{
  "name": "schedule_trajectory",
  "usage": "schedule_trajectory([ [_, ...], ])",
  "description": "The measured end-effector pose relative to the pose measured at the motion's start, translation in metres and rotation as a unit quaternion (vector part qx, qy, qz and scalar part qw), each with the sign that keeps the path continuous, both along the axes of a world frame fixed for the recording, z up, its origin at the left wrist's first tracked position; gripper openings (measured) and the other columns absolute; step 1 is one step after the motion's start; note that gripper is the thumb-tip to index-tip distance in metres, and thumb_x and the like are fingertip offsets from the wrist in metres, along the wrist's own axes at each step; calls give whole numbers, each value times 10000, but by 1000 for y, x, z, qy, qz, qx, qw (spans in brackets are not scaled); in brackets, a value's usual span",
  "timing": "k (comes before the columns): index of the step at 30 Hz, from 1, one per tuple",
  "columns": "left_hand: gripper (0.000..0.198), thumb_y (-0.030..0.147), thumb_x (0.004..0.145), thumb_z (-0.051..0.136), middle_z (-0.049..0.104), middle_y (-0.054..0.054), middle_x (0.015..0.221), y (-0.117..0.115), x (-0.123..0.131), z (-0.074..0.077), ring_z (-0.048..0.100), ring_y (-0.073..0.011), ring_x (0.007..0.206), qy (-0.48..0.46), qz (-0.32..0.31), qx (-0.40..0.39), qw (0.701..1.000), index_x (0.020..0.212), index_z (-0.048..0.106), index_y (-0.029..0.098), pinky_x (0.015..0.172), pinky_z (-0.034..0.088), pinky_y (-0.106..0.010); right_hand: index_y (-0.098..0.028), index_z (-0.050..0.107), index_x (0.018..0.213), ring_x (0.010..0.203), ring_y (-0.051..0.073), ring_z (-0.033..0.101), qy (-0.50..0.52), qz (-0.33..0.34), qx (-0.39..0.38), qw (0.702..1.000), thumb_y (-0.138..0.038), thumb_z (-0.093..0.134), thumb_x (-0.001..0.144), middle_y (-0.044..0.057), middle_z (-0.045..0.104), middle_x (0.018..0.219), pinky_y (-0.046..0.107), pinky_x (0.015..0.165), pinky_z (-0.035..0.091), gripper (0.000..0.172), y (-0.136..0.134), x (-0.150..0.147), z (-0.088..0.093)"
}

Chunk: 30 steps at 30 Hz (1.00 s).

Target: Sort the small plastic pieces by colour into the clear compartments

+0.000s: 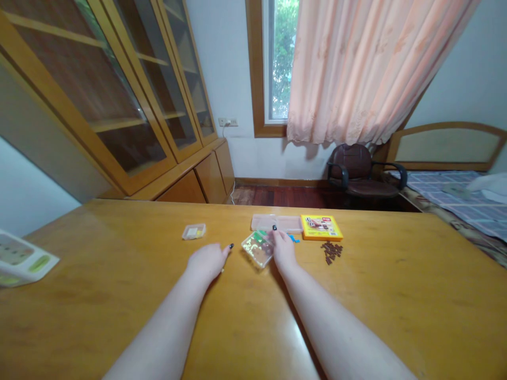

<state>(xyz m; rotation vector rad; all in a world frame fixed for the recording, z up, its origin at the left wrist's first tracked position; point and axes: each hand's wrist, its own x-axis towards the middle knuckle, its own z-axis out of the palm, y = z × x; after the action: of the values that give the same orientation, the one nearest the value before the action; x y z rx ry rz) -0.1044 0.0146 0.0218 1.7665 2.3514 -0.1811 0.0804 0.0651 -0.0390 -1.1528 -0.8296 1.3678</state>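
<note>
My right hand (283, 249) is closed on the near-right side of a small clear plastic box (261, 264). The box is tilted above the table and holds many tiny cream-yellow pieces (249, 247) and some green pieces (260, 236). To its left, my left hand (208, 261) is low over the table with the thumb stuck out towards the box. Its other fingers are hidden below the hand, so whether it grips anything does not show. A tiny yellowish piece (222, 271) shows by its lower edge. Blue pieces (293, 238) lie just behind my right hand.
On the wooden table (119, 306) are a small clear box (194, 231) with pale pieces, a long clear tray (289, 224), a yellow box (321, 227) and a heap of brown pieces (331, 252). A white plastic item (26, 259) stands at the left edge. An office chair (356, 171) is beyond.
</note>
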Motion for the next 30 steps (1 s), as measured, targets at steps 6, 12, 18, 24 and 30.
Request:
schedule_trajectory([
  [6,457,391,873,344,673,-221,1040,-22,15,2,642,-330,965,-4,-52,-130,990,960,691,108,796,480,-415,-183,605,759,540,163,572,14,2,14,1000,-534,539,694,38,658,707,251,443,423,364,-1,-2,0],
  [12,366,234,856,327,691,-179,1010,-13,24,-11,656,-283,935,4,-68,-66,995,971,667,161,774,489,-390,-179,617,722,552,160,557,1,-1,13,1000,-570,557,671,45,653,710,261,478,449,399,0,-2,1],
  [18,363,233,843,331,694,-170,973,-7,22,-8,653,-290,910,-7,-72,-42,996,883,683,156,750,483,-382,-181,620,728,581,168,571,1,-2,15,1000,-577,564,671,45,654,718,273,508,463,404,-2,-2,2],
  [24,317,255,844,333,691,-119,841,-7,23,4,648,-248,796,0,-72,50,996,792,637,177,682,462,-329,-180,623,722,605,176,571,10,2,17,1000,-557,587,660,42,642,715,275,513,460,384,-2,-1,1],
  [30,289,296,890,335,637,-104,1036,-12,29,6,578,-224,1003,-74,-177,205,960,1001,579,186,882,425,-341,-182,628,699,676,190,586,-32,11,53,998,-519,567,691,40,652,710,279,578,466,343,0,-1,-3],
])
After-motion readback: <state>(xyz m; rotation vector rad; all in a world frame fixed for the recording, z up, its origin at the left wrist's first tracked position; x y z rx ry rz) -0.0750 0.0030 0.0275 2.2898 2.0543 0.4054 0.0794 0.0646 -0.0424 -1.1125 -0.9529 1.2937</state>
